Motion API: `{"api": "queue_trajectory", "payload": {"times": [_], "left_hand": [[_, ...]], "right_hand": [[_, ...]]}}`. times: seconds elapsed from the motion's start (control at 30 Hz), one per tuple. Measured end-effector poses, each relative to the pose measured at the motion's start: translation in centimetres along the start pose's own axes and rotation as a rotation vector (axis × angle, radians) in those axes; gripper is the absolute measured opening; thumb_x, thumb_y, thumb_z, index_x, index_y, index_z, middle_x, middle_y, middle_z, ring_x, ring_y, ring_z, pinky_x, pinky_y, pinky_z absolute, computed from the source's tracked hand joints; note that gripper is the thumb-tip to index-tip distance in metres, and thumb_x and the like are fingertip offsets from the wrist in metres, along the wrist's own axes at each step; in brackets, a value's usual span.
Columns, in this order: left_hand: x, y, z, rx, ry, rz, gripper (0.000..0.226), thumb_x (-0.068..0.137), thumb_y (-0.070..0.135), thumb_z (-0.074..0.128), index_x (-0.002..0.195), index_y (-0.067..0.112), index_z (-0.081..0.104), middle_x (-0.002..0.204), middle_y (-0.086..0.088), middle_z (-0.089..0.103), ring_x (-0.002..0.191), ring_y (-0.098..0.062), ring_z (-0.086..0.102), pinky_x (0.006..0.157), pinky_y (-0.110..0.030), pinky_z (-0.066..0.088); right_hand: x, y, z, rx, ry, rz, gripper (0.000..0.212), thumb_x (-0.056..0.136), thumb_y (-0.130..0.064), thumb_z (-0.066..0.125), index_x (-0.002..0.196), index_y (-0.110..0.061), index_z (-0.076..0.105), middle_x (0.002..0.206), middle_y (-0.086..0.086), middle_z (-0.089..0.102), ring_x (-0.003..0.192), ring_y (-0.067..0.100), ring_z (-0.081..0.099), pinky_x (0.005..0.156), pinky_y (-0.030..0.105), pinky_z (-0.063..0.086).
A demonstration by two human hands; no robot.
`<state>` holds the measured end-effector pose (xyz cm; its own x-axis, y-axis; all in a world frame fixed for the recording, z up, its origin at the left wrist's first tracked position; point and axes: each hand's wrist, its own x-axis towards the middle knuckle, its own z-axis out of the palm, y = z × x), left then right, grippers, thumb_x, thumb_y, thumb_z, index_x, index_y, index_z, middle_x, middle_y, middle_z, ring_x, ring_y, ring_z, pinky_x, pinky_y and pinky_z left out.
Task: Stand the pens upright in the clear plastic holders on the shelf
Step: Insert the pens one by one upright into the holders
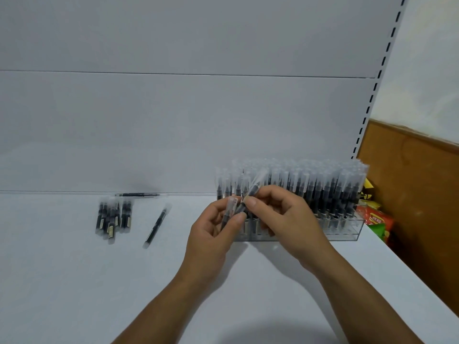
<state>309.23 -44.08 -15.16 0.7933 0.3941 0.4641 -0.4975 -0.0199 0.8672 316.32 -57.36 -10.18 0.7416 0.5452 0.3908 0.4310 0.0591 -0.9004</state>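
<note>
L hand (216, 232) grips a black clear-capped pen (227, 214); R hand (283, 217) pinches a second pen (253, 189). Best: hold it vertical, then seat in the clear plastic holder (347, 230) behind hands.

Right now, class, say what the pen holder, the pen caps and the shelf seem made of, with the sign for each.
Pen holder: clear glossy plastic, perhaps acrylic; pens show through its walls. Pen caps: frosted translucent plastic; dark tips show dimly through. Shelf: smooth matt white, perhaps painted metal; unsure.
</note>
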Motion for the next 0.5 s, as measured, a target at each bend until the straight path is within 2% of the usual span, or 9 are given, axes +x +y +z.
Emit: {"api": "queue_trajectory", "payload": {"times": [0.13, 0.23, 0.33, 0.5], "left_hand": [[-0.3, 0.1, 0.1, 0.046, -0.01, 0.001, 0.039, 0.079, 0.025, 0.065, 0.116, 0.012, 0.061, 0.069, 0.018, 0.065, 0.054, 0.006, 0.056, 0.053, -0.005, 0.041], [-0.3, -0.1, -0.1, 0.048, 0.017, -0.022, 0.039, 0.08, 0.029, 0.064, 0.117, 0.016, 0.061, 0.068, 0.019, 0.062, 0.054, 0.005, 0.053, 0.052, -0.006, 0.04], [-0.2, -0.3, -0.3, 0.041, 0.016, -0.033, 0.038, 0.081, 0.028, 0.064, 0.118, 0.016, 0.061, 0.066, 0.02, 0.058, 0.053, 0.005, 0.05, 0.052, -0.006, 0.039], [-0.3, -0.7, -0.4, 0.043, -0.006, -0.033, 0.039, 0.085, 0.022, 0.065, 0.123, 0.014, 0.059, 0.068, 0.021, 0.059, 0.056, 0.005, 0.052, 0.054, -0.006, 0.04]], "right_hand": [[0.3, -0.6, -0.2, 0.098, 0.033, 0.005, 0.008, 0.088, -0.017, 0.069, 0.082, -0.011, 0.068, 0.059, -0.007, 0.061, 0.052, 0.008, 0.055, 0.049, 0.02, 0.045], [0.8, -1.2, -2.0, 0.145, 0.185, -0.017, 0.007, 0.09, -0.017, 0.064, 0.086, -0.013, 0.068, 0.063, -0.008, 0.065, 0.053, 0.005, 0.057, 0.048, 0.016, 0.047], [1.7, -1.0, -3.9, -0.058, 0.369, -0.09, 0.006, 0.091, -0.023, 0.065, 0.086, -0.02, 0.067, 0.065, -0.009, 0.064, 0.054, 0.004, 0.055, 0.05, 0.016, 0.047], [2.7, 0.5, -4.1, -0.465, 0.328, -0.102, 0.012, 0.088, -0.033, 0.068, 0.079, -0.033, 0.061, 0.067, -0.015, 0.061, 0.061, -0.006, 0.055, 0.051, 0.009, 0.039]]}}
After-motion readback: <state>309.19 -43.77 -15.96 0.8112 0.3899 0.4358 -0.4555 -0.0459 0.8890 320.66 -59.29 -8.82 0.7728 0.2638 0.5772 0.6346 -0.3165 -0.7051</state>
